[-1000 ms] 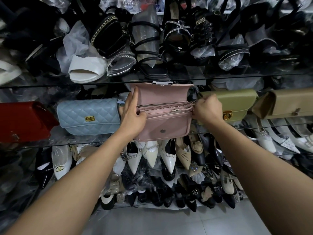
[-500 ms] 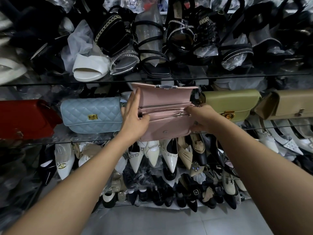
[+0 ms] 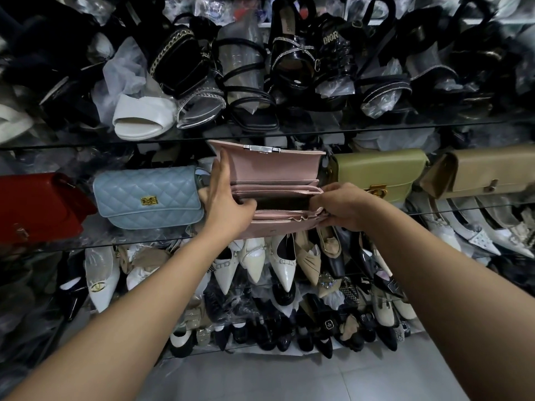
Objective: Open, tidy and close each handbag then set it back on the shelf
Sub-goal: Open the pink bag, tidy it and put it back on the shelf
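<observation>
Grips left end of pink handbag (image 3: 275, 166) with left hand (image 3: 228, 204) | pinches right end with right hand (image 3: 344, 208) | centre frame, flap up, zip gaping

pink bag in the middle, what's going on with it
A person holds the pink handbag with both hands. Its flap is up and the zipped middle compartment gapes open, dark inside. The left hand grips the left end; the right hand pinches the right end. A blue quilted bag and an olive bag sit either side.
</observation>
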